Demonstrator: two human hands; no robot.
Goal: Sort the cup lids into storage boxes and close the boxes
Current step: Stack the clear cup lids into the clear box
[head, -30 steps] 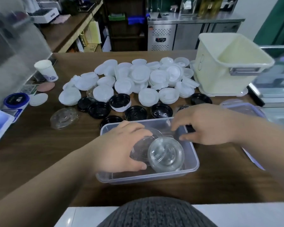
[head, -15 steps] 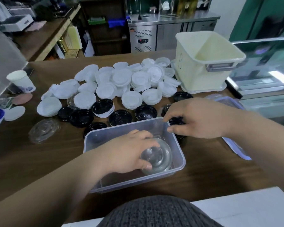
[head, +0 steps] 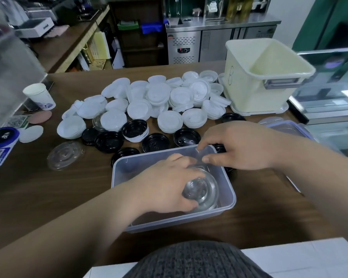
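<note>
A clear plastic storage box lies on the wooden counter in front of me. Inside it my left hand grips a stack of clear dome lids near the box's right end. My right hand pinches the box's far right rim between thumb and fingers. Behind the box lie several black lids and a heap of white lids. One clear flat lid lies alone to the left. The box's blue-edged cover is at the right, partly hidden by my right arm.
A tall cream bin marked B stands open at the back right. A paper cup and a blue-rimmed tub are at the left edge. A glass case borders the counter on the right.
My left hand has pushed the clear dome lids rightward and down into the box's right end. My right hand's fingers have closed on the far right rim. The view shifted left.
</note>
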